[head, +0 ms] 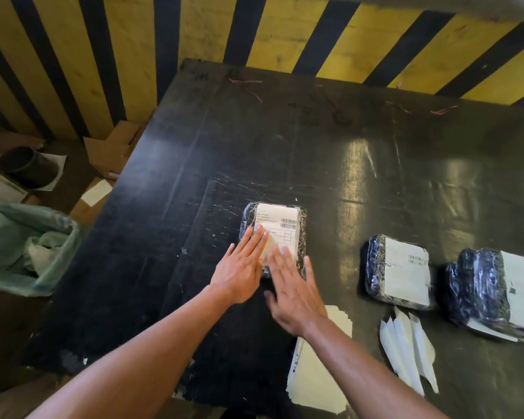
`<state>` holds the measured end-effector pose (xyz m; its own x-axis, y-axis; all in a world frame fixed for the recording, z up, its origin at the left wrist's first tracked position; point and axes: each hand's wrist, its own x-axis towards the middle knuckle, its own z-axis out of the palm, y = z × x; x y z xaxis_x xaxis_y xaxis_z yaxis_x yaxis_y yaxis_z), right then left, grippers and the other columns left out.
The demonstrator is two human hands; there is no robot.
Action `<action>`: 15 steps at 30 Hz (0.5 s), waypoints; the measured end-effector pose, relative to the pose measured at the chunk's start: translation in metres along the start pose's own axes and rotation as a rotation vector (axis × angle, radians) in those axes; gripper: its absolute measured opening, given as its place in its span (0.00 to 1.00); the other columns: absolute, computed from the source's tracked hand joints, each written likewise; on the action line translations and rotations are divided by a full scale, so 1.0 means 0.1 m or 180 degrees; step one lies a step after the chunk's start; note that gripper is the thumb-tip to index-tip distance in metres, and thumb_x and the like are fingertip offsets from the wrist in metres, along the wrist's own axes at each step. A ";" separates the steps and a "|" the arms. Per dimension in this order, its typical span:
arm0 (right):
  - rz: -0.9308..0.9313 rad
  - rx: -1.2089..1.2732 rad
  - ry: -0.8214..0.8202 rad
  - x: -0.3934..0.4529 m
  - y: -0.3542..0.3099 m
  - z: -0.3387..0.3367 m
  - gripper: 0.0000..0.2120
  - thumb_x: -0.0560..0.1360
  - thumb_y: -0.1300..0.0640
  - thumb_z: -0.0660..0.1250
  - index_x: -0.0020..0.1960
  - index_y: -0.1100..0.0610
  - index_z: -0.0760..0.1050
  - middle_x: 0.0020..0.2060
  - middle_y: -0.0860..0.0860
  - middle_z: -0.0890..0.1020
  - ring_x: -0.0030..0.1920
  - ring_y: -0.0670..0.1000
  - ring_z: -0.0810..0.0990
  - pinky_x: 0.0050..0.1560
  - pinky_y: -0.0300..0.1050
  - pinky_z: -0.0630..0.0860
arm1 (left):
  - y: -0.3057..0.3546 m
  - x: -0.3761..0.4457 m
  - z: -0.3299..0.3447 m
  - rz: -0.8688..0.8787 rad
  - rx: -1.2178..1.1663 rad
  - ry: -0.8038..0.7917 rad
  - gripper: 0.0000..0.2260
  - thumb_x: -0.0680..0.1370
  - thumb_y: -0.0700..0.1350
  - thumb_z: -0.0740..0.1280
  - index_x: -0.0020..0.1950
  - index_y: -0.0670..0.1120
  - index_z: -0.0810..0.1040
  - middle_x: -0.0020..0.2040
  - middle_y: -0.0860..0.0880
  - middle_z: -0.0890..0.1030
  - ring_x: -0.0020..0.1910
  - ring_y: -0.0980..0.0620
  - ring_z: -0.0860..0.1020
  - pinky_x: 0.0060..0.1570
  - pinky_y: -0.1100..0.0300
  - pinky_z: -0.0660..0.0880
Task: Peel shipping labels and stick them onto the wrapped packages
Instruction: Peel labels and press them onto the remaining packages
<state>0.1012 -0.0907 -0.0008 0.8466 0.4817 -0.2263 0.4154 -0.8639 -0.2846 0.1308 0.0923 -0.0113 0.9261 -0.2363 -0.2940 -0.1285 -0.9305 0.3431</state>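
Smoothing shipping label onto wrapped package with both hands flat, left hand and right hand; risk of trapped wrinkles from uneven pressing.

Bare forearms, no sleeves; left hand and right hand ungloved.

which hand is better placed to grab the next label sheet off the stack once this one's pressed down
Right. The right hand lies nearest the label stack under its forearm, while the left hand lies flat on the package and would have to cross over.
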 end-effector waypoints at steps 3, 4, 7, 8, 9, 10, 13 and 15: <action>0.0027 -0.0058 -0.0034 -0.11 -0.01 0.15 0.38 0.84 0.45 0.52 0.84 0.54 0.33 0.83 0.50 0.31 0.82 0.50 0.27 0.81 0.66 0.35 | 0.00 0.00 -0.01 0.0036 0.0044 -0.0050 0.28 0.88 0.52 0.47 0.85 0.54 0.36 0.83 0.57 0.32 0.82 0.56 0.32 0.84 0.47 0.45; 0.0075 -0.0101 -0.0023 -0.16 0.03 0.18 0.39 0.84 0.45 0.53 0.84 0.54 0.34 0.83 0.50 0.32 0.82 0.50 0.28 0.81 0.66 0.36 | 0.00 0.00 -0.01 0.0052 0.0068 -0.0052 0.28 0.88 0.52 0.47 0.85 0.54 0.36 0.83 0.57 0.32 0.82 0.56 0.32 0.84 0.47 0.45; 0.0162 -0.0194 -0.0035 -0.26 0.14 0.17 0.40 0.83 0.46 0.54 0.84 0.54 0.33 0.83 0.49 0.32 0.82 0.50 0.29 0.80 0.66 0.36 | -0.01 -0.01 -0.02 0.0007 0.0163 -0.0089 0.29 0.88 0.52 0.47 0.85 0.53 0.35 0.83 0.56 0.32 0.82 0.55 0.32 0.84 0.44 0.44; 0.0203 -0.0167 -0.0028 -0.27 0.16 0.14 0.41 0.82 0.46 0.54 0.84 0.54 0.33 0.83 0.49 0.32 0.82 0.50 0.29 0.81 0.65 0.35 | 0.00 -0.02 -0.02 -0.0017 0.0238 -0.0091 0.29 0.88 0.51 0.47 0.85 0.52 0.34 0.83 0.55 0.31 0.82 0.54 0.31 0.84 0.43 0.42; 0.0252 -0.0138 -0.0007 -0.26 0.18 0.10 0.41 0.82 0.47 0.54 0.84 0.54 0.32 0.83 0.49 0.31 0.82 0.49 0.28 0.82 0.64 0.34 | 0.02 -0.02 -0.02 -0.0023 0.0341 -0.0061 0.29 0.88 0.51 0.47 0.84 0.51 0.33 0.83 0.53 0.30 0.82 0.52 0.30 0.83 0.42 0.40; 0.0288 -0.0125 0.0011 -0.23 0.20 0.07 0.41 0.82 0.47 0.54 0.84 0.54 0.31 0.83 0.48 0.30 0.82 0.49 0.28 0.82 0.63 0.34 | 0.06 -0.04 -0.01 -0.0004 0.0445 -0.0010 0.30 0.88 0.50 0.47 0.84 0.50 0.32 0.83 0.51 0.29 0.82 0.50 0.28 0.83 0.41 0.38; 0.0218 -0.0076 -0.0045 -0.12 0.21 -0.01 0.42 0.81 0.49 0.54 0.84 0.54 0.30 0.82 0.48 0.30 0.82 0.48 0.28 0.82 0.63 0.35 | 0.26 -0.16 0.13 0.0236 0.0612 0.0085 0.30 0.87 0.50 0.47 0.84 0.48 0.32 0.83 0.48 0.28 0.81 0.48 0.27 0.82 0.41 0.35; 0.0159 -0.0064 -0.0150 -0.06 0.19 -0.02 0.41 0.82 0.48 0.54 0.84 0.54 0.30 0.82 0.48 0.29 0.81 0.48 0.28 0.82 0.64 0.36 | 0.33 -0.28 0.23 0.0279 0.0591 0.0026 0.32 0.87 0.54 0.47 0.84 0.47 0.32 0.83 0.47 0.28 0.81 0.50 0.27 0.82 0.42 0.34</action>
<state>0.1046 -0.1099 -0.0031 0.8501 0.4438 -0.2834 0.3800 -0.8897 -0.2531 0.0925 0.0618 -0.0124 0.9113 -0.3169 -0.2628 -0.2710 -0.9423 0.1965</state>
